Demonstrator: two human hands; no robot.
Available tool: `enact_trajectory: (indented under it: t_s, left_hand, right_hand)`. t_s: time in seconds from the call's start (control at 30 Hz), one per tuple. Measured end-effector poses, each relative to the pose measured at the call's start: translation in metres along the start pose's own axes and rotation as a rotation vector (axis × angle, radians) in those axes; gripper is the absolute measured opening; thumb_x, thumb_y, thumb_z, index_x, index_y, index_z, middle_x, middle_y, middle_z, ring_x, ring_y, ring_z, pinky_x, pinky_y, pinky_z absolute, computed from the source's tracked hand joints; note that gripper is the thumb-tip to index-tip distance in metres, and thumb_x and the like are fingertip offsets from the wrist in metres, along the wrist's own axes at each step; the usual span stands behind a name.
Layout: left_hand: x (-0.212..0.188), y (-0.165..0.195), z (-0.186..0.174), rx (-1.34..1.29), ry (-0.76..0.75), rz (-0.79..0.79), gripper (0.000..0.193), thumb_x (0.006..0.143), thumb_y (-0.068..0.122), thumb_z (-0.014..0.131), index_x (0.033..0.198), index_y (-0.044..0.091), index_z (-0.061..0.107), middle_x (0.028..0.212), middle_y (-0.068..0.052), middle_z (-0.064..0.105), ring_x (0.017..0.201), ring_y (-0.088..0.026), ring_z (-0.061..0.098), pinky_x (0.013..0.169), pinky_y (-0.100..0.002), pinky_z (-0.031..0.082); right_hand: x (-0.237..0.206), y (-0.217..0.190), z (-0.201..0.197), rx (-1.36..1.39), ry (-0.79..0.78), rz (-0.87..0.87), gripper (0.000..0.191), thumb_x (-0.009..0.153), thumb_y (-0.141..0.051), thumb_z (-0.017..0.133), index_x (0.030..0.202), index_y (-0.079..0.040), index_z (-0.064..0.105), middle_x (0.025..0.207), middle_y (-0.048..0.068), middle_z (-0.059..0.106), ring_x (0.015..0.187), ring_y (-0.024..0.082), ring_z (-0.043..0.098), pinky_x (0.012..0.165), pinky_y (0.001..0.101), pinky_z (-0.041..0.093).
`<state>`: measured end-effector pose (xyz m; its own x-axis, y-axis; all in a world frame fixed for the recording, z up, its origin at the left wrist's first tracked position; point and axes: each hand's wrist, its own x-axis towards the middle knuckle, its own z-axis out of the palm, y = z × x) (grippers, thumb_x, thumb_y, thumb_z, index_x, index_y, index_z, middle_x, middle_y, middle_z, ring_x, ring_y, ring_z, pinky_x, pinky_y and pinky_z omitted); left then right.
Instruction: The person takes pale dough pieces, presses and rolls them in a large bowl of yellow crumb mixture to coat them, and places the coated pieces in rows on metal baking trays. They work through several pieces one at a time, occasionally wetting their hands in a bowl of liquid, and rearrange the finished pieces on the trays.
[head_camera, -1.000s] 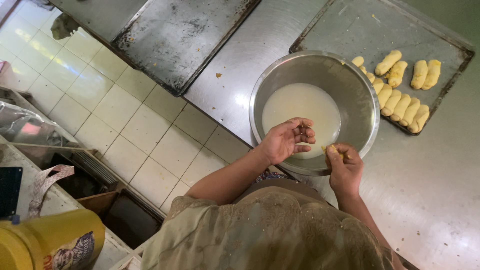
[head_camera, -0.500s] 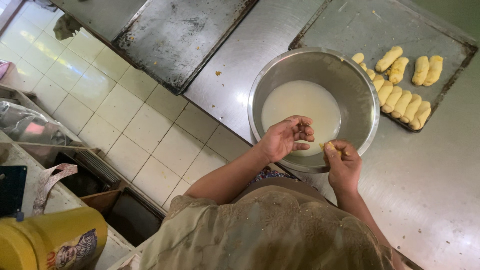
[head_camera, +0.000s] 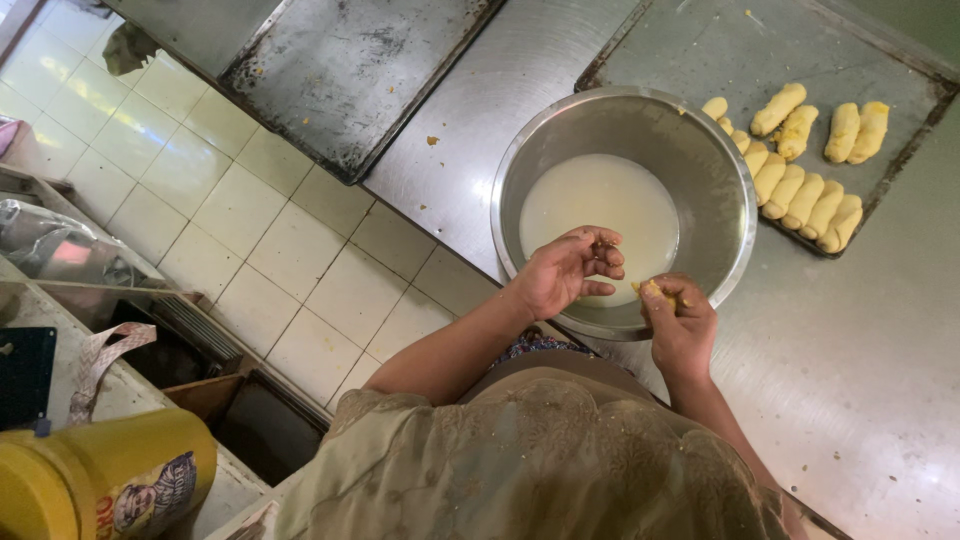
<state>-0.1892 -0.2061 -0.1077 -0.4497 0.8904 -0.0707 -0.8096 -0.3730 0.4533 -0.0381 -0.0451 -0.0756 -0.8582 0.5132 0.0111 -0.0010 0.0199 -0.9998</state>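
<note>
A dark rectangular metal baking tray (head_camera: 690, 50) is lying on the steel counter and is carrying pale yellow finger-shaped dough pieces (head_camera: 800, 195) in rows. Beside it, a round shiny steel bowl (head_camera: 715, 165) is holding milky white liquid (head_camera: 590, 200). Over its near rim, the left hand (head_camera: 562, 272) is hovering half open with curled fingers, holding nothing. The right hand (head_camera: 680, 325) is pinching a small yellow dough lump (head_camera: 651, 290).

A steel counter (head_camera: 850, 380) fills the right of the frame. On it sit a metal bowl (head_camera: 722, 170) at centre, one baking tray (head_camera: 690, 50) at upper right and another baking tray (head_camera: 340, 70) at upper left.
</note>
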Motion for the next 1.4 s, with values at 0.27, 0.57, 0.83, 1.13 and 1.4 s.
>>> enact_trajectory:
  t_s: [0.27,0.57,0.83,1.13,1.4]
  left_hand:
    - [-0.0004,0.0009,0.0012,0.007,0.014,0.008,0.037,0.110,0.034,0.051,0.134,0.006,0.058,0.118,-0.009,0.065,0.110,-0.023,0.066,0.094,-0.042,0.056]
    - [-0.0007,0.0027,0.0038,0.008,0.016,0.014,0.037,0.110,0.033,0.051,0.133,0.006,0.057,0.117,-0.010,0.064,0.110,-0.023,0.065,0.094,-0.042,0.056]
    - [-0.0010,0.0019,0.0057,0.019,0.030,0.032,0.037,0.109,0.033,0.051,0.132,0.005,0.058,0.117,-0.010,0.064,0.109,-0.023,0.065,0.093,-0.041,0.057]
    - [-0.0025,0.0017,0.0043,0.015,0.019,0.035,0.037,0.110,0.033,0.051,0.132,0.005,0.058,0.117,-0.010,0.064,0.109,-0.023,0.065,0.092,-0.041,0.057]
    - [-0.0020,0.0012,0.0050,0.054,0.016,0.020,0.036,0.110,0.032,0.051,0.133,0.004,0.058,0.117,-0.010,0.065,0.110,-0.024,0.066,0.092,-0.042,0.058]
  right_hand:
    - [0.0008,0.0039,-0.0027,-0.010,-0.026,-0.023,0.006,0.103,-0.006,0.064,0.102,0.000,0.064,0.096,0.004,0.063,0.077,0.008,0.055,0.067,0.0225,0.045]
    - [0.0020,0.0051,-0.0032,0.027,-0.034,0.011,0.006,0.103,-0.005,0.065,0.101,0.000,0.064,0.095,0.004,0.061,0.076,0.007,0.053,0.065,0.0222,0.044]
    - [0.0025,0.0042,-0.0036,0.013,-0.051,0.006,0.007,0.103,-0.006,0.064,0.102,0.001,0.064,0.097,0.004,0.062,0.075,0.006,0.053,0.062,0.0218,0.044]
    - [0.0011,0.0031,-0.0023,0.022,-0.050,0.016,0.007,0.103,-0.006,0.063,0.102,0.001,0.064,0.095,0.003,0.061,0.075,0.007,0.052,0.064,0.0218,0.043]
    - [0.0012,0.0062,-0.0015,0.048,-0.039,0.007,0.007,0.103,-0.006,0.065,0.102,0.001,0.064,0.093,0.003,0.059,0.075,0.007,0.052,0.064,0.0217,0.042]
